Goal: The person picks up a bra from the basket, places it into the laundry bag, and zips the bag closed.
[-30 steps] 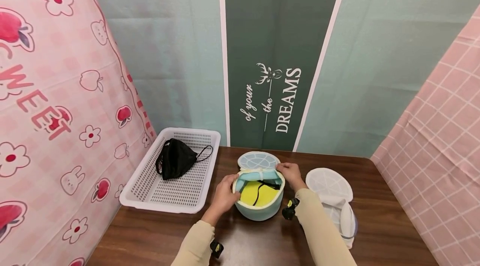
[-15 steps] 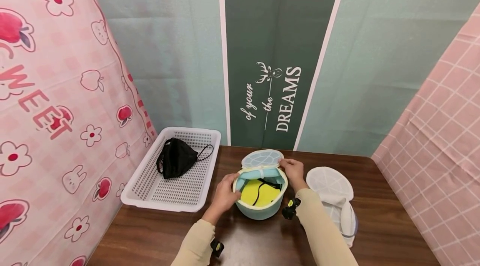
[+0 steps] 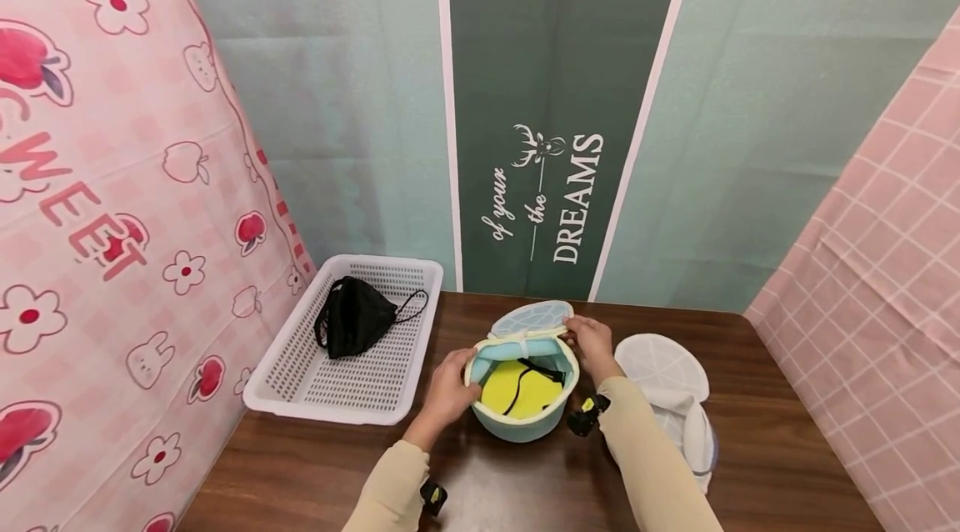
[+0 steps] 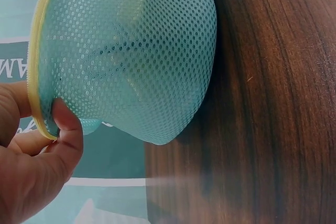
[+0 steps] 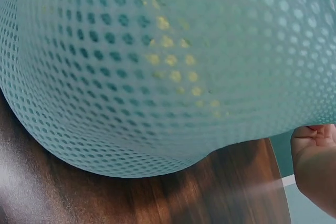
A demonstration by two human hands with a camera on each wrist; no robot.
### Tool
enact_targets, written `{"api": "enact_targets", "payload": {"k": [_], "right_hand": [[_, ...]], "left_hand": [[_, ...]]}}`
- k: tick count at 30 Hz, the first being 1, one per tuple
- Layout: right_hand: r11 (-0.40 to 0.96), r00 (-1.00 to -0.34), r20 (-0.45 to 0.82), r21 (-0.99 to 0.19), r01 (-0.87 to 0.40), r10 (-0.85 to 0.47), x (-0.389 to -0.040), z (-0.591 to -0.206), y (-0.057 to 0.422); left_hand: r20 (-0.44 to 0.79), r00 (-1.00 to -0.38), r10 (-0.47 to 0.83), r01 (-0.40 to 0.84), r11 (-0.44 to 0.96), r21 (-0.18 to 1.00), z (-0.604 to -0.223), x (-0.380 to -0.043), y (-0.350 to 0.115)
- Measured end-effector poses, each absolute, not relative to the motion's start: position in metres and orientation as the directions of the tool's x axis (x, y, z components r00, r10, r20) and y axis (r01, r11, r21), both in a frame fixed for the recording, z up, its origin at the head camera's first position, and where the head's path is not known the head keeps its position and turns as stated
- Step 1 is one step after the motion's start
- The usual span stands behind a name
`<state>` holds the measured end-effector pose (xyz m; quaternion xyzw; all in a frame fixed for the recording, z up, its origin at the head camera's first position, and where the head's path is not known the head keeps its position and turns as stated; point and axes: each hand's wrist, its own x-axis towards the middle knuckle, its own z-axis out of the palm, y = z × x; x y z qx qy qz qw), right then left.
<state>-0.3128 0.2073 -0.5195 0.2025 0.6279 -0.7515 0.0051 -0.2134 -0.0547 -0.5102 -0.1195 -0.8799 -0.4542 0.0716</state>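
Note:
A light blue mesh laundry bag [image 3: 517, 429] with a yellow zippered rim stands on the wooden table, its round lid [image 3: 528, 320] folded back behind the mouth. My left hand [image 3: 448, 388] pinches the rim on the left side; the left wrist view shows the thumb and fingers on either side of the yellow zipper [image 4: 34, 51]. With the right hand [image 3: 592, 345] I pinch the edge at the back right, where lid and rim meet. Inside lies a bright yellow padded piece [image 3: 534, 392] with thin black straps. In the right wrist view, the bag's mesh [image 5: 121, 93] partly hides the right fingers.
To the left sits a white perforated basket [image 3: 401, 418] with a black cloth item [image 3: 360, 319] with cords in it. A white mesh bag [image 3: 660, 365], lid open, lies right of the blue bag, partly under the right sleeve. Curtains stand behind and at both sides.
My right hand has moved slightly to the right, drawing the back right edge and the lid along. The bag's mouth is wider now. The left hand has stayed on the rim.

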Motion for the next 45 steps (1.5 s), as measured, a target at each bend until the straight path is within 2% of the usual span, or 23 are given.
{"api": "enact_targets", "payload": {"k": [20,32,45], "right_hand": [[-0.253,-0.915,-0.336,-0.927,0.278,0.224,-0.310,-0.516,0.207],[-0.170,-0.915,-0.345,-0.934,0.313,0.211,-0.311,-0.510,0.207],[-0.146,-0.923,-0.305,-0.950,0.276,0.234,-0.311,-0.508,0.209]], "left_hand": [[0.217,-0.966,0.139,0.257,0.545,0.798,-0.511,-0.211,-0.054],[0.219,-0.963,0.157,0.269,0.516,0.813,-0.511,-0.212,-0.055],[0.199,-0.968,0.157,0.252,0.517,0.818,-0.508,-0.214,-0.054]]}}
